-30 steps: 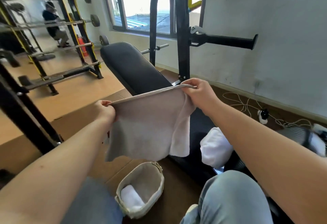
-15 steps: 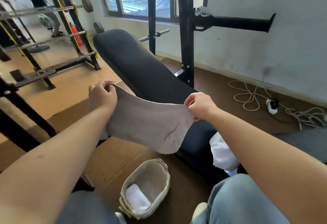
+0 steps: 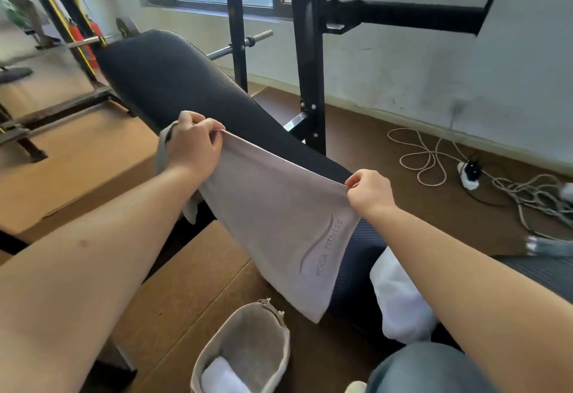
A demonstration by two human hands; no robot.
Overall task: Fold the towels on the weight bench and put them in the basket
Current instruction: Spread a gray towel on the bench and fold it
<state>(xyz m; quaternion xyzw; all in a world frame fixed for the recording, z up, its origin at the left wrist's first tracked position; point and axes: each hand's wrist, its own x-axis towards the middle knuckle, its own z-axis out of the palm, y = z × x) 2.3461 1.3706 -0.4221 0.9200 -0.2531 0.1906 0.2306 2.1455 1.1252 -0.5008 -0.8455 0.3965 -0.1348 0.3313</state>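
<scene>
Your left hand [image 3: 193, 141] grips one top corner of the grey towel [image 3: 279, 222] and your right hand [image 3: 369, 191] pinches the other. The cloth hangs stretched between them over the black tabletop [image 3: 173, 82]. Some of it bunches out of sight behind your left wrist. At 6 o'clock the floor basket [image 3: 257, 340] is cut off by the frame, with a folded white towel [image 3: 220, 374] inside. At 4 o'clock your right forearm half covers a second white towel [image 3: 400, 309] on the tabletop.

Beyond the stretched grey towel [image 3: 273, 212], which hangs across its left edge, the bench [image 3: 173, 82] pad lies bare. Black posts [image 3: 307, 66] stand along the right edge; a white towel [image 3: 400, 305] fills the near end. The basket [image 3: 251, 330] mouth below is open.
</scene>
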